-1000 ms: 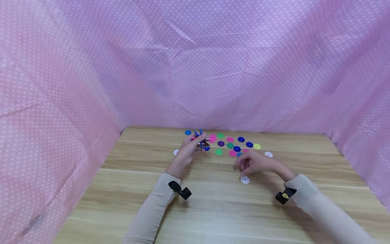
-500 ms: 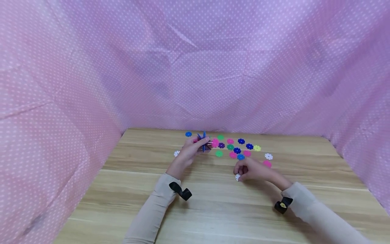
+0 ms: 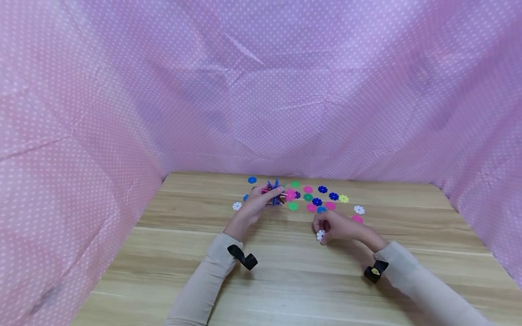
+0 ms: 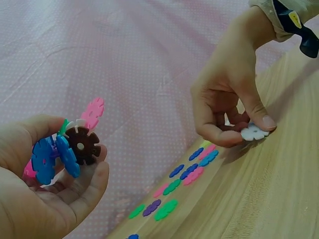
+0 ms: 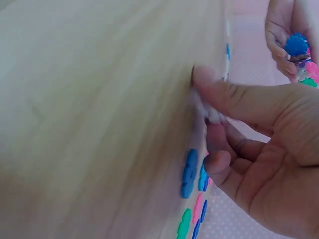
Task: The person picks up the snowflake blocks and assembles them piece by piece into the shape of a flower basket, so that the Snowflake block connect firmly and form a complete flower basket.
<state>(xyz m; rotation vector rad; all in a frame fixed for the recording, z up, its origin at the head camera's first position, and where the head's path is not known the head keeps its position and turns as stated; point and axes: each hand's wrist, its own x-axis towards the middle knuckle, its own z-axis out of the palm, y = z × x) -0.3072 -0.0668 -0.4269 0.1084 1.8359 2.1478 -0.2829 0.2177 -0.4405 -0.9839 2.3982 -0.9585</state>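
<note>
My left hand (image 3: 253,204) grips a cluster of interlocked snowflake discs at the back of the table. In the left wrist view that cluster shows a blue disc (image 4: 44,162), a brown disc (image 4: 82,145) and a pink disc (image 4: 93,113), with bits of white and green behind. My right hand (image 3: 341,225) pinches a white snowflake disc (image 4: 255,132) between thumb and fingers, low over the wood. In the right wrist view this white disc (image 5: 212,113) is blurred and partly covered by the thumb.
Loose snowflake discs lie flat along the back of the wooden table (image 3: 285,280), among them a yellow disc (image 3: 344,198), a green disc (image 3: 292,206) and a white disc (image 3: 359,209). Another white disc (image 3: 237,206) lies left of the left hand. A pink dotted curtain (image 3: 261,113) surrounds the table.
My right hand has closed its fingers on the white disc, which lay flat on the table, and tilted it up. The left hand has shifted slightly right with its cluster.
</note>
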